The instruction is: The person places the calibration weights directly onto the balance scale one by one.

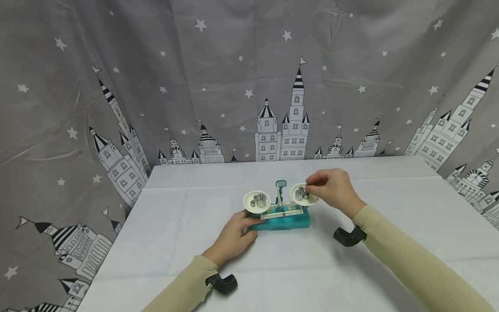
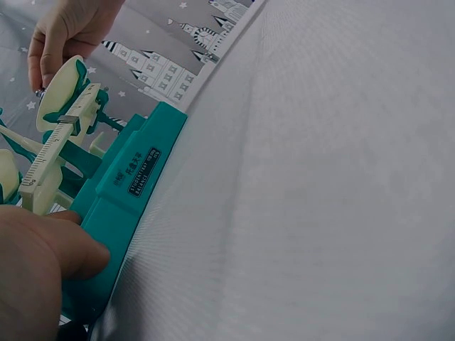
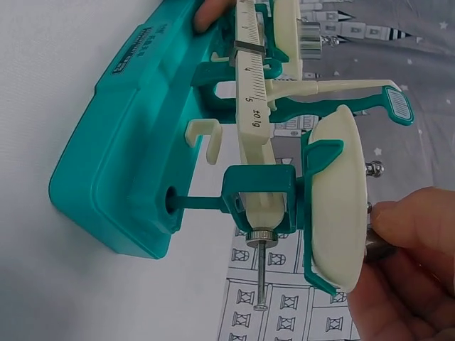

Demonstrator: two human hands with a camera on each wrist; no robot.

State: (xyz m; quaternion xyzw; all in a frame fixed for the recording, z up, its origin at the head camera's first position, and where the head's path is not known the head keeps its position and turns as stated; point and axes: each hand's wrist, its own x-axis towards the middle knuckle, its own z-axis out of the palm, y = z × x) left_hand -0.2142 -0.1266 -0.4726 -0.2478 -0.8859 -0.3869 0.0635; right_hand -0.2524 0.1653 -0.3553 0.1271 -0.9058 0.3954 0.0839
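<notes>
A teal balance scale (image 1: 286, 222) with two cream pans stands mid-table. My left hand (image 1: 234, 236) grips the left end of its base, the thumb on the front face in the left wrist view. Several silver metal weights (image 1: 261, 200) sit on the left pan (image 1: 247, 206); more weights (image 1: 299, 194) are on the right pan (image 1: 313, 200). With fingertips over that pan's edge, my right hand (image 1: 333, 188) pinches a metal weight (image 3: 378, 247), partly hidden by fingers and pan. A grey slider (image 3: 249, 49) sits on the scale's white graduated beam (image 3: 253, 106).
The scale stands on a white-covered table (image 1: 175, 242). Behind and to the left hangs a grey cloth (image 1: 234, 34) printed with castles and stars. Black curved mounts (image 1: 350, 236) are strapped to both wrists over beige sleeves.
</notes>
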